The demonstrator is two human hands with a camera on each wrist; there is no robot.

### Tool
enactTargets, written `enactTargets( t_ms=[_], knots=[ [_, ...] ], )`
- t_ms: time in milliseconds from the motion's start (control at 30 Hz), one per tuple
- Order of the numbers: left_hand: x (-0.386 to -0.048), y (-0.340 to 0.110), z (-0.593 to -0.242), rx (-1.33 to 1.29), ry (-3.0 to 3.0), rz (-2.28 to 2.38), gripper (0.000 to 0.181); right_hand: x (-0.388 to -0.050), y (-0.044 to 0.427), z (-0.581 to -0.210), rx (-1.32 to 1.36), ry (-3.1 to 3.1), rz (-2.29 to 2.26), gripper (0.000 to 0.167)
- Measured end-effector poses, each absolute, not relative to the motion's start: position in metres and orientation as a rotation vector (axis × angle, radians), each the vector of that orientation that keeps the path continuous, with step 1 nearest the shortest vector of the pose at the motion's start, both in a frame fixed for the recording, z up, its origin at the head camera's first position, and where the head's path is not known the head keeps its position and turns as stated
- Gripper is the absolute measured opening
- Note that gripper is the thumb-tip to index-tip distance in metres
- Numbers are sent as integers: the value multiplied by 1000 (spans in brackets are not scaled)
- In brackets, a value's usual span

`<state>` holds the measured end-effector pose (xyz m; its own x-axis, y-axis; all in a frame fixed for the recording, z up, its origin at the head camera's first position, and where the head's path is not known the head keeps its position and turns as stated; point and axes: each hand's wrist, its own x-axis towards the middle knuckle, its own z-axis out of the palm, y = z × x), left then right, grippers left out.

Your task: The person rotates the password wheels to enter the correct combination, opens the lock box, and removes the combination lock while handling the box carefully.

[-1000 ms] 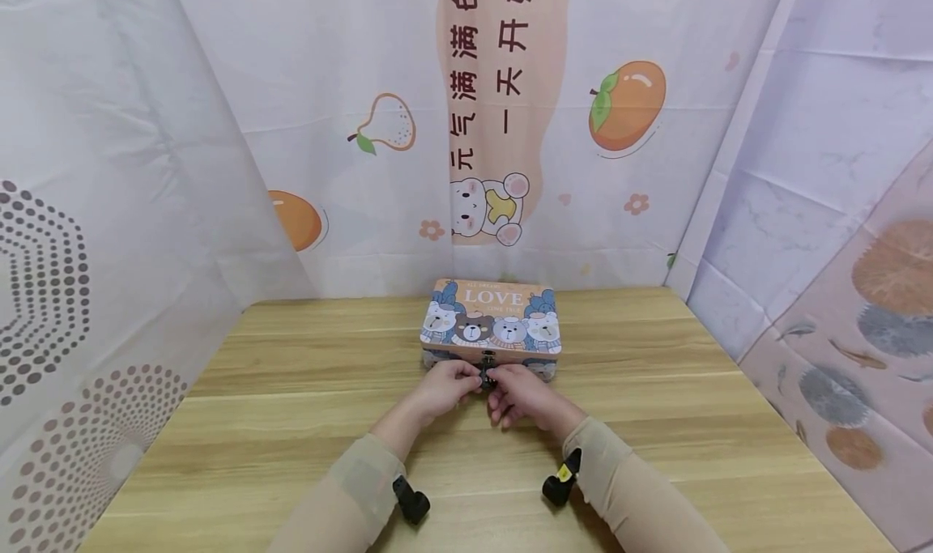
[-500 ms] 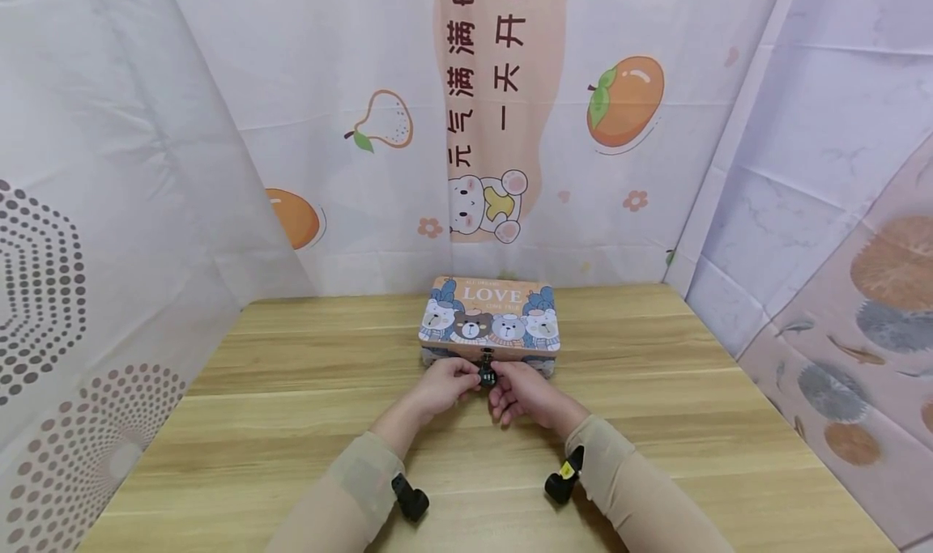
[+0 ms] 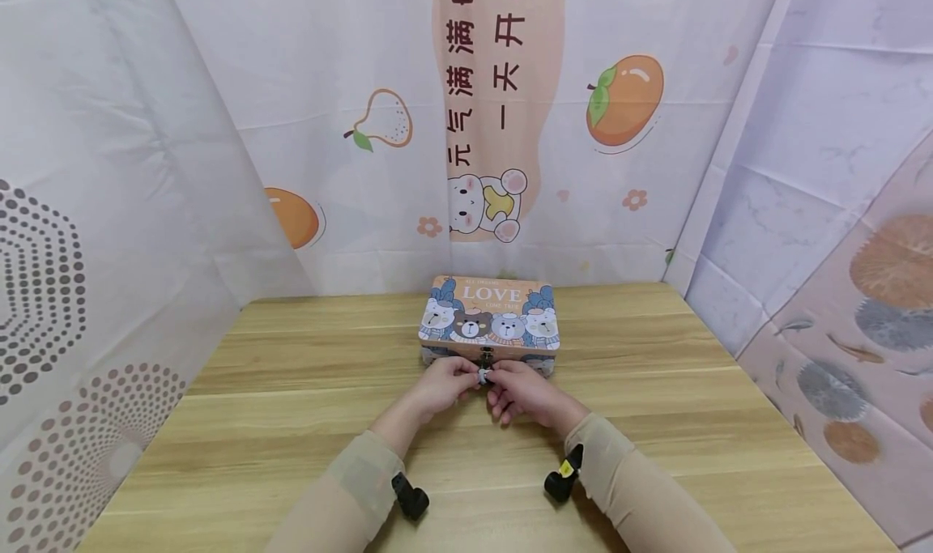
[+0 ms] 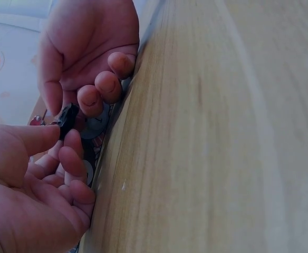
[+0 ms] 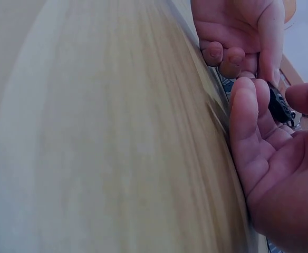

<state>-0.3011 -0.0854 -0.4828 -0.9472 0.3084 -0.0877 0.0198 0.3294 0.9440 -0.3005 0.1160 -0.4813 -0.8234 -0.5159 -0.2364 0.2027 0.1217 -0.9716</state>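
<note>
A tin box [image 3: 490, 314] with bears and the word LOVE on its lid stands closed at the back of the table. At its front latch is a small black lock [image 3: 484, 376], partly covered by fingers. My left hand [image 3: 441, 387] pinches the lock from the left, and my right hand [image 3: 530, 393] holds its right side. In the left wrist view the left thumb presses the black lock [image 4: 67, 121], with the right hand [image 4: 90, 47] above it. The right wrist view has the lock [image 5: 280, 108] between the right thumb and fingers [image 5: 244, 113].
The wooden table [image 3: 306, 423] extends around the box and both forearms. A printed curtain [image 3: 350, 213] hangs directly behind the box, and more patterned cloth [image 3: 824, 237] closes off the sides. Each wrist carries a small black camera.
The right fingers have moved slightly left and closed in on the lock, which now shows a lighter, shinier face. The left hand and the box stay nearly in place.
</note>
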Motion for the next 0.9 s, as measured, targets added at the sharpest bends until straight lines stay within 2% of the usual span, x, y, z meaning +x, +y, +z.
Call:
enactTargets(
  t_ms=[900],
  knots=[
    [-299,-85,-480,304,2339,1661,15,-302,115,-483,-338,1922,-1707,30]
  ],
)
